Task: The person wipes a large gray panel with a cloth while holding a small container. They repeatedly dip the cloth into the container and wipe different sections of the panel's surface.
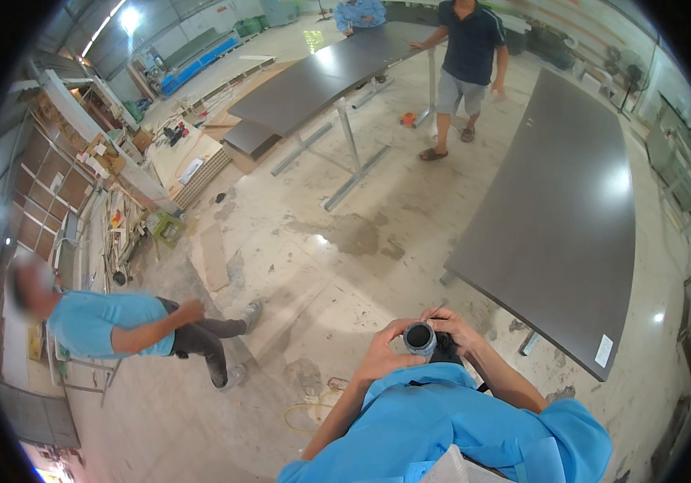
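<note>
Close in front of my blue shirt, both hands meet around a short cylinder (420, 336) with a grey rim and a dark, hollow-looking top. My left hand (384, 348) is closed around its left side. My right hand (456, 330) is closed at its far right edge, fingers bent, with a thin strip showing by the fingertips. A black part (446, 349) sits between the cylinder and my right palm. Whether it is joined to the cylinder I cannot tell. What the right fingers pinch is too small to make out.
A large dark panel (563, 209) lies raised at my right, its near corner close by. Another dark panel (329, 72) rests on metal stands (349, 137) ahead. One person (112, 322) stands left; two others are by the far panel. A yellow cord (305, 409) lies on the floor.
</note>
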{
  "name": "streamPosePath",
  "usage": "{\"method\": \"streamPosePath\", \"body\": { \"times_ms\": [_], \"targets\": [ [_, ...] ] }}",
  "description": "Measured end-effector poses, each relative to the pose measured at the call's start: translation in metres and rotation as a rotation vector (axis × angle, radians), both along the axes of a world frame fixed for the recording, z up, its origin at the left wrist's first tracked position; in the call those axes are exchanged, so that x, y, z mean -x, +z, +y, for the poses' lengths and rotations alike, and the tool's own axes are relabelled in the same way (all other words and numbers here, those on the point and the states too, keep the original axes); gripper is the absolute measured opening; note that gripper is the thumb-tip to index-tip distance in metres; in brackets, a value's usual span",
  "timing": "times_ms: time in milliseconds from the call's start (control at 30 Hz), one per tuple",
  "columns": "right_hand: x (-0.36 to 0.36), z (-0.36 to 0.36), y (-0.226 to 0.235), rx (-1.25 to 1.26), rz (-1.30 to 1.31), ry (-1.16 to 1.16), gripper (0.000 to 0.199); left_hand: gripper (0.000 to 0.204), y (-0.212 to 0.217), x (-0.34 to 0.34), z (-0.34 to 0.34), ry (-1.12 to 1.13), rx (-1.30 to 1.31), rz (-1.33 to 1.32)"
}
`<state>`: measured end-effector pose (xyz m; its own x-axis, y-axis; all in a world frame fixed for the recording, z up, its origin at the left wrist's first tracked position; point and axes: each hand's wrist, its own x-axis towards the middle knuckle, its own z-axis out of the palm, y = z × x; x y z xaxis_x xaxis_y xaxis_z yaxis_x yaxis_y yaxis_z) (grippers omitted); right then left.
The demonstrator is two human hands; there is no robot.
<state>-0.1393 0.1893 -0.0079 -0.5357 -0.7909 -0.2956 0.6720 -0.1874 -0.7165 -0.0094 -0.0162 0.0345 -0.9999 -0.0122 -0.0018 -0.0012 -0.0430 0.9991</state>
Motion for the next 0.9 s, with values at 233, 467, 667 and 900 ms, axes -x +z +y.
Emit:
{"method": "streamPosePath", "body": {
  "times_ms": [233, 467, 667, 900],
  "targets": [
    [0.002, 0.000, 0.000, 0.083, 0.028, -0.048, 0.012, 0.078, 0.003, -0.002, -0.001, -0.024, 0.032, -0.040],
    [0.017, -0.010, 0.009, 0.071, -0.005, -0.083, 0.008, 0.077, 0.003, -0.005, -0.006, 0.033, 0.040, -0.007],
    [0.020, -0.021, 0.017, 0.033, 0.088, -0.073, 0.011, 0.078, -0.001, -0.019, -0.012, 0.117, 0.144, -0.073],
    [0.014, -0.035, 0.011, 0.005, 0.253, -0.053, 0.016, 0.081, -0.008, -0.027, -0.011, 0.147, 0.084, 0.028]
  ]
}}
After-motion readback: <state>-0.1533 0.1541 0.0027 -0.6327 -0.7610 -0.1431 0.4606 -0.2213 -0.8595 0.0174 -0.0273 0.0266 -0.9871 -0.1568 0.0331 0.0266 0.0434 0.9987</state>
